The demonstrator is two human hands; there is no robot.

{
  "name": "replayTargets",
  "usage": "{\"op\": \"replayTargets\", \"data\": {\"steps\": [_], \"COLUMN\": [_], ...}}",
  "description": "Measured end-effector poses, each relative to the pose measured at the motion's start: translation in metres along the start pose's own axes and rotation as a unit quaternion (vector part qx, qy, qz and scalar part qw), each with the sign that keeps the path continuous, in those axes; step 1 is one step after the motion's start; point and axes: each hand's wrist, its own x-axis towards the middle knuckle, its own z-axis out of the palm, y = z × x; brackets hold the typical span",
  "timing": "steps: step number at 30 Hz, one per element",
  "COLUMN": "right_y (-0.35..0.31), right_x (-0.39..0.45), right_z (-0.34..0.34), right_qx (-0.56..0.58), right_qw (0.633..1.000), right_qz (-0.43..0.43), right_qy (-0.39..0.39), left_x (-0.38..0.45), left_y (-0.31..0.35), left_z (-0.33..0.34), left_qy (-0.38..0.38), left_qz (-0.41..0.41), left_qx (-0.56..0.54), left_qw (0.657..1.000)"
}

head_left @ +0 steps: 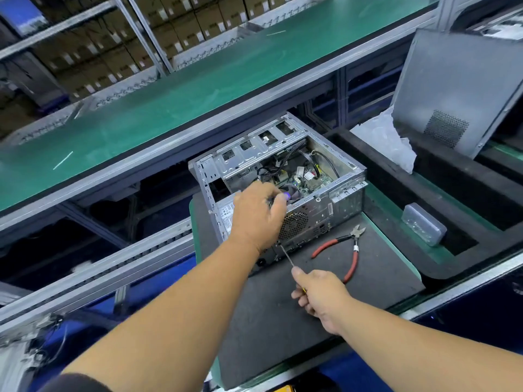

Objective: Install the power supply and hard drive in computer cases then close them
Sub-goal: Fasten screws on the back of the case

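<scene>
From the head view we see the open grey steel computer case (283, 176) lying on its side on the dark foam work mat (283, 306), its rear panel turned toward us and its green circuit board and black cable bundle exposed. Our left hand (259, 215) rests on the near top edge of the case, fingers curled over it around something small with a purple tip that we cannot identify. Our right hand (319, 295) is clamped round the handle of a slim steel-shafted screwdriver (285, 257), whose tip meets the lower rear panel near the round fan grille (293, 225).

We judge the step in hand to be screwing the power supply to the rear of the case; whether the unit is already seated we cannot tell, since the left hand hides that corner. The next move calls for keeping the shaft square to the screw while the left hand steadies the case.

Red-handled cutting pliers (349, 250) lie on the mat just right of the case. The grey perforated side panel (458, 91) leans far right, well apart, so closing is not yet done.
</scene>
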Motion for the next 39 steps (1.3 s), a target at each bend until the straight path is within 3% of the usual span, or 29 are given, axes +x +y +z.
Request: {"op": "replayTargets", "data": {"steps": [1, 2, 4, 6, 8, 11, 14, 22, 30, 39], "right_y": [-0.001, -0.001, -0.002, -0.002, -0.003, -0.005, -0.003, -0.012, -0.007, -0.002], "right_x": [-0.001, -0.003, -0.004, -0.003, -0.003, -0.001, 0.002, -0.010, -0.022, -0.016], "right_z": [0.003, 0.004, 0.007, 0.009, 0.007, 0.000, -0.002, -0.002, -0.050, -0.099], "right_qx": [0.002, 0.001, -0.006, -0.019, -0.037, -0.069, -0.082, 0.003, -0.191, -0.223], "right_qw": [1.000, 0.999, 0.998, 0.999, 0.999, 0.995, 0.993, 0.998, 0.974, 0.956], "right_qz": [0.023, 0.043, 0.052, 0.038, 0.009, -0.065, -0.074, 0.050, -0.117, -0.181], "right_qy": [-0.014, -0.028, -0.039, -0.024, 0.011, 0.030, 0.045, -0.028, 0.010, 0.065], "left_x": [-0.016, -0.031, -0.054, -0.074, -0.091, -0.107, -0.109, -0.104, -0.087, -0.057], "left_y": [0.007, 0.013, 0.019, 0.014, 0.006, -0.008, -0.017, -0.017, -0.008, 0.017], "left_z": [0.003, 0.009, 0.022, 0.033, 0.038, 0.037, 0.038, 0.051, 0.081, 0.109], "left_qy": [0.069, 0.124, 0.182, 0.182, 0.175, 0.163, 0.153, 0.138, 0.096, -0.010], "left_qz": [-0.061, -0.141, -0.328, -0.483, -0.558, -0.598, -0.600, -0.582, -0.580, -0.559], "left_qx": [-0.121, -0.232, -0.394, -0.453, -0.488, -0.524, -0.533, -0.538, -0.530, -0.514], "left_qw": [0.988, 0.954, 0.839, 0.727, 0.648, 0.585, 0.576, 0.594, 0.612, 0.650]}}
